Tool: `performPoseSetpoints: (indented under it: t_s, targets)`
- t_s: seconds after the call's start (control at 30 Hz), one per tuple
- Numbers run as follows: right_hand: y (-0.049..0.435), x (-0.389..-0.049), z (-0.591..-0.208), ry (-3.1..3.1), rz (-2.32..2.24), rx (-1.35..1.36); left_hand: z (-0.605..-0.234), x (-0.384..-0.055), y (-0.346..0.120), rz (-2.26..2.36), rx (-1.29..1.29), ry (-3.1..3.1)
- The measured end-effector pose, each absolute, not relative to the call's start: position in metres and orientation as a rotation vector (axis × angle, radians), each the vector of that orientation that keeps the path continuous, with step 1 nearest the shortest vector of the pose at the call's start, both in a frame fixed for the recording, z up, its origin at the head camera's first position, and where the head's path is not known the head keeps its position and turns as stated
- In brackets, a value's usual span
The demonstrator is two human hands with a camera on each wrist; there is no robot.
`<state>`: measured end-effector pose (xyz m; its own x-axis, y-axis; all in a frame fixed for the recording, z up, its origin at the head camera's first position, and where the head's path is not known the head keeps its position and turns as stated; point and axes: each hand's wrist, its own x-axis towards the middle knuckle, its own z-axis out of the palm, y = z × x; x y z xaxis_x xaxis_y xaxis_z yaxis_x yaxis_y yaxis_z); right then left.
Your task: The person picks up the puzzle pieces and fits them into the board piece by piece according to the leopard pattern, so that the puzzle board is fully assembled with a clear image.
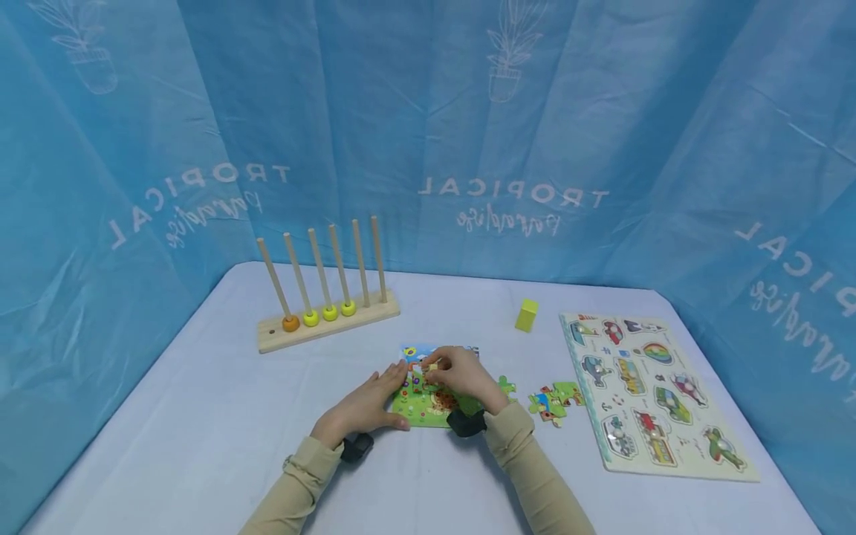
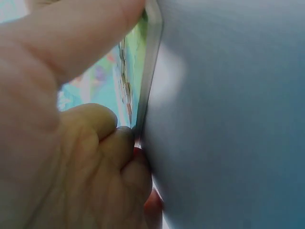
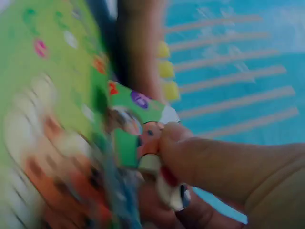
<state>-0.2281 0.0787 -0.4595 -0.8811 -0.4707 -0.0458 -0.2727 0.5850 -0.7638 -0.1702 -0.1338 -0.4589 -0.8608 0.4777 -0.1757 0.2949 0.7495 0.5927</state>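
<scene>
A jigsaw puzzle board [image 1: 417, 412] with a bright green, flowery picture lies flat on the table. My left hand [image 1: 368, 401] rests at its left side, thumb and fingertips touching its edge. Over the board, my right hand [image 1: 464, 375] pinches a jigsaw piece [image 3: 147, 126] between thumb and fingers. In the right wrist view this piece shows green, purple and orange print and is tilted over the board. The right hand hides part of the picture. The left wrist view shows the board's edge [image 2: 152, 62] close beside the left thumb.
Loose jigsaw pieces [image 1: 555, 401] lie right of the board. A knobbed vehicle puzzle [image 1: 615, 461] lies further right. Behind stand a yellow block [image 1: 527, 316] and a wooden peg rack [image 1: 368, 313] with several beads. A blue curtain [image 1: 468, 134] surrounds the white table [image 1: 200, 431].
</scene>
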Motion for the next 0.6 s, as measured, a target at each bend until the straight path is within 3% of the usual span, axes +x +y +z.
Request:
performPoseSetpoints:
  t_s: [0.6]
  targets:
    - [0.057, -0.228, -0.474, 2.811, -1.031, -0.429, -0.460, -0.171, -0.135, 0.800, 0.623, 2.635]
